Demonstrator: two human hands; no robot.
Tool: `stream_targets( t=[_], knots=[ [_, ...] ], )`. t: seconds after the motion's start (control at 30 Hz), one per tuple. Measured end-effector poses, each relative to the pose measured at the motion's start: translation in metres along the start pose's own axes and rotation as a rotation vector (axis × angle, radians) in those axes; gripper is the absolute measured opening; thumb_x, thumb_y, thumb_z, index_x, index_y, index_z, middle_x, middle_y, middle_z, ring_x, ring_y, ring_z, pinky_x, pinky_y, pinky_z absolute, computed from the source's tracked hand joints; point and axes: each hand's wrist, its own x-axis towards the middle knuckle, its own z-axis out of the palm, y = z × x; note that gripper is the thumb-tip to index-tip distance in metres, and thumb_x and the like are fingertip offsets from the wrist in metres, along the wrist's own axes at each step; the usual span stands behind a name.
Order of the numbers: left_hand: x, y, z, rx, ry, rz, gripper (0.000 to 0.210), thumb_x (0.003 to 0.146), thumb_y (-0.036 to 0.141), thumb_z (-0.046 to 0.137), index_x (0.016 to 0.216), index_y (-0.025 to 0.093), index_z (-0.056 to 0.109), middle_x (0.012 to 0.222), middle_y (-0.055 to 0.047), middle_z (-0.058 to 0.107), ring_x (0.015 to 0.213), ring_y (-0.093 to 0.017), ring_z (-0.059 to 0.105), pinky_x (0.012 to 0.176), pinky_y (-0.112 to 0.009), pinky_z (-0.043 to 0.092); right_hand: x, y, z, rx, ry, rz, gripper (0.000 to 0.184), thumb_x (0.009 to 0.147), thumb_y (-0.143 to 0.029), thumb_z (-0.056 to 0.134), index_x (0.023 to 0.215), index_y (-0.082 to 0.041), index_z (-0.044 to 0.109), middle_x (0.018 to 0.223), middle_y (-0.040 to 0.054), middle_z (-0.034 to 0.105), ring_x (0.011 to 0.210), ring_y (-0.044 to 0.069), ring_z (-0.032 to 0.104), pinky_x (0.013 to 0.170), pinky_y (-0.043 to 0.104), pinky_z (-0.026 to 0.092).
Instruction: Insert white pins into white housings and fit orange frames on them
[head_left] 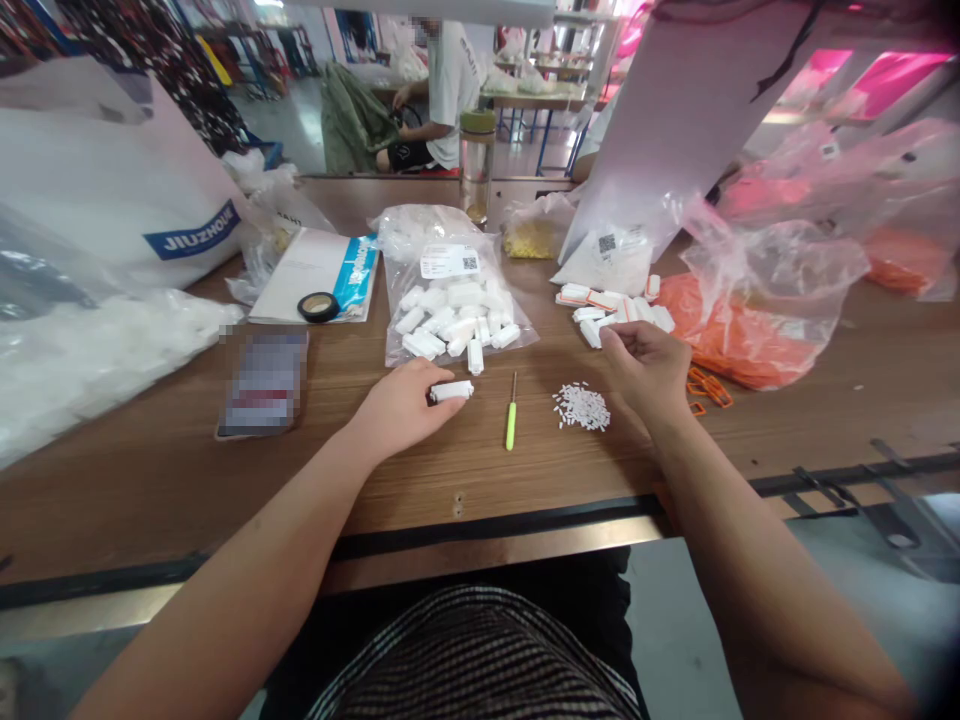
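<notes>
My left hand [409,405] is closed round a small white plastic housing [452,391], held between thumb and fingers just above the table. Past it lies a clear bag [394,345] with many similar white housings [457,315] on it. My right hand [649,365] has its fingers curled together beside a pile of white housings [619,308], some with orange strips. Whether anything is pinched in it is hidden. Between the hands lie a screwdriver [511,425] with a yellow-green handle and a heap of tiny white pieces [583,407].
Right of my right hand stand a bag of orange parts [757,330] and loose orange frames [709,387]. On the left are a phone [262,385], a black tape roll [318,307] on a booklet [285,270] and large bags. A bottle [476,165] stands behind; a person [442,90] sits beyond.
</notes>
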Motion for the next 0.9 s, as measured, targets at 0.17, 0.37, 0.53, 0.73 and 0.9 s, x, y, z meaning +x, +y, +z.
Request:
stream_targets(
  t=[0.17,0.37,0.53,0.73,0.9],
  knots=[
    [0.002,-0.003,-0.001,-0.049,-0.011,0.024,0.019,0.089,0.034,0.056,0.097,0.024,0.07,0.096,-0.007,0.068,0.086,-0.023,0.062,0.078,-0.039,0.048,0.0,0.001,0.0,-0.007,0.004,-0.007,0.018,0.082,-0.034,0.063,0.077,-0.02,0.072,0.062,0.001,0.066,0.058,0.015,0.059,0.056,0.028,0.046],
    [0.0,0.003,0.004,-0.079,-0.047,0.043,0.011,0.083,0.027,0.065,0.093,0.023,0.064,0.094,-0.004,0.067,0.086,-0.022,0.06,0.078,-0.038,0.047,0.002,0.004,0.0,-0.008,0.01,-0.006,0.016,0.081,-0.032,0.063,0.076,-0.019,0.073,0.061,0.0004,0.065,0.055,0.014,0.058,0.055,0.027,0.046],
    [-0.001,0.008,0.005,-0.046,-0.017,0.206,0.006,0.087,0.02,0.062,0.091,0.023,0.065,0.101,-0.003,0.063,0.099,-0.022,0.057,0.088,-0.038,0.047,0.002,0.004,0.0,0.004,0.007,-0.009,0.016,0.081,-0.031,0.063,0.074,-0.019,0.072,0.059,-0.0002,0.063,0.054,0.013,0.056,0.054,0.027,0.044],
    [0.0,0.002,-0.002,0.02,-0.057,0.263,0.019,0.092,0.012,0.051,0.102,0.024,0.063,0.112,-0.003,0.062,0.105,-0.021,0.058,0.089,-0.037,0.049,0.002,0.004,0.0,0.002,0.006,0.001,0.018,0.081,-0.032,0.063,0.076,-0.018,0.073,0.059,0.0001,0.064,0.054,0.013,0.057,0.053,0.027,0.045],
    [0.001,0.001,0.005,-0.061,-0.046,0.321,0.033,0.089,0.002,0.041,0.103,0.022,0.064,0.12,-0.005,0.061,0.112,-0.019,0.058,0.097,-0.039,0.048,0.003,0.001,-0.001,-0.019,-0.007,0.033,0.018,0.081,-0.034,0.063,0.078,-0.019,0.073,0.062,0.0003,0.066,0.055,0.013,0.057,0.052,0.026,0.044]
  ],
)
